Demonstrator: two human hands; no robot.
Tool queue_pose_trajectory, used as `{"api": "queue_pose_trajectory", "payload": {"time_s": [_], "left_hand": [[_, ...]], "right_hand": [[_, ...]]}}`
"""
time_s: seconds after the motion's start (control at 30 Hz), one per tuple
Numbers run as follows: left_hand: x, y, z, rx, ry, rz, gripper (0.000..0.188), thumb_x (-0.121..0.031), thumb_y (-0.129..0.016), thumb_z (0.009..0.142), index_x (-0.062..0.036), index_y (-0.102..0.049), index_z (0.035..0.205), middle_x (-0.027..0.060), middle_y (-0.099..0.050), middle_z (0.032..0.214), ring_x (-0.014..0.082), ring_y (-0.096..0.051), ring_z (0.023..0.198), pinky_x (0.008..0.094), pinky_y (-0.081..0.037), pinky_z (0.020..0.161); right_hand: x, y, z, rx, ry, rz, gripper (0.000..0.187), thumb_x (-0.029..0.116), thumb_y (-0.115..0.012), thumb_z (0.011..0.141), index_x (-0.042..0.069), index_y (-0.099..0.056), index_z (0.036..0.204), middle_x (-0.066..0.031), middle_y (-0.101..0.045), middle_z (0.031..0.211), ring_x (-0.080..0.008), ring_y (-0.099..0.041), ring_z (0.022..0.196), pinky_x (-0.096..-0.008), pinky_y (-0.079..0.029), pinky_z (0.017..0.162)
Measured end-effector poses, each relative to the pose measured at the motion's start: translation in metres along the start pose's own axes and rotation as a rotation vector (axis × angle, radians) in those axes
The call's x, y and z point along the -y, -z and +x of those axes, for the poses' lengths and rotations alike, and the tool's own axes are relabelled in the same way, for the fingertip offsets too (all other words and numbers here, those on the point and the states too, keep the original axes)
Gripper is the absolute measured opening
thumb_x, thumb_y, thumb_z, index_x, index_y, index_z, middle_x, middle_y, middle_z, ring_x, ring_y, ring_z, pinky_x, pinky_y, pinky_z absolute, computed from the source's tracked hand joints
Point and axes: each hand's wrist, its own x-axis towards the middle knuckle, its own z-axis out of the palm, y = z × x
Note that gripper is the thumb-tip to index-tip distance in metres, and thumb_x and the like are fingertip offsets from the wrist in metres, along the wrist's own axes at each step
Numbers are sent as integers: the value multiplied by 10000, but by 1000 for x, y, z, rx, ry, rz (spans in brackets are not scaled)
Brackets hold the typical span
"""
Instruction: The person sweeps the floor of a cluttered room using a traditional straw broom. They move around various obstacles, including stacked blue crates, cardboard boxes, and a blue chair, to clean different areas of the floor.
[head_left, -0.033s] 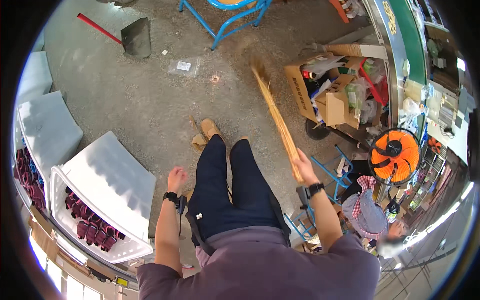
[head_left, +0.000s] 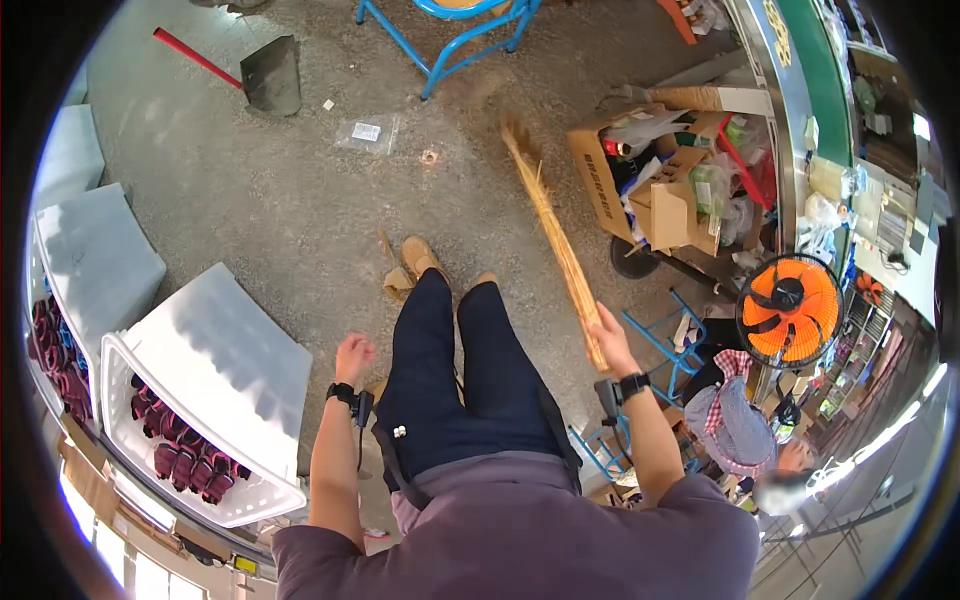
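A long straw broom [head_left: 556, 240] slants ahead of me, its upper end wrapped by my right hand [head_left: 612, 338]. The broom's brown bristle tip is down by the floor, just left of an open cardboard box, and looks slightly blurred. My left hand [head_left: 355, 358] hangs beside my left thigh with nothing in it, its fingers loosely curled and apart. Ahead on the concrete floor lie a clear plastic bag with a white label [head_left: 368, 133], a small pale scrap [head_left: 430, 157] and a white scrap [head_left: 329, 105]. A dustpan [head_left: 271, 78] with a red handle lies at the far left.
White crates [head_left: 205, 350] with dark red items stand along the left. The cardboard box [head_left: 597, 185] on the right holds plastic and rubbish. A blue-framed stool [head_left: 440, 70] is ahead. On the right are an orange fan [head_left: 790, 312] and a seated person [head_left: 740, 425].
The broom and my right hand have shifted very slightly. My left hand stays where it was, and the scraps, bag and dustpan lie unmoved on the floor.
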Motion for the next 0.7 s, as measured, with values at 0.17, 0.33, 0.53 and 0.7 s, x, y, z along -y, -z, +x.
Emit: {"api": "queue_pose_trajectory", "payload": {"time_s": [0.17, 0.33, 0.53, 0.7], "left_hand": [[11, -5, 5, 26, 35, 165, 178, -127, -454, 836, -24, -546, 947, 65, -601, 721, 125, -574, 580, 242, -457, 496], [14, -16, 5, 84, 0, 89, 186, -117, -431, 841, -27, -536, 965, 67, -599, 733, 123, -571, 584, 239, -456, 504], [11, -22, -9, 119, 35, 106, 192, -122, -430, 842, -30, -537, 973, 67, -604, 734, 120, -576, 586, 228, -460, 505], [-5, -13, -18, 109, 51, 123, 188, -130, -441, 842, -34, -544, 966, 66, -606, 736, 118, -579, 589, 226, -465, 516]], "right_hand": [[14, 8, 51, -95, 16, -33, 440, 169, -483, 852, 123, -346, 1267, -55, -508, 717, -152, -493, 428, -288, -418, 336], [-3, -21, 91, 32, -79, 2, 511, 152, -539, 818, 118, -326, 1281, -60, -505, 687, -163, -495, 419, -305, -426, 351], [-67, -9, -15, 93, -44, 129, 569, 151, -572, 810, 154, -312, 1316, -49, -500, 669, -139, -499, 441, -291, -429, 345], [-108, 12, -56, -163, -317, 349, 358, 235, -457, 878, 118, -402, 1212, -88, -520, 607, -182, -528, 456, -313, -442, 358]]}}
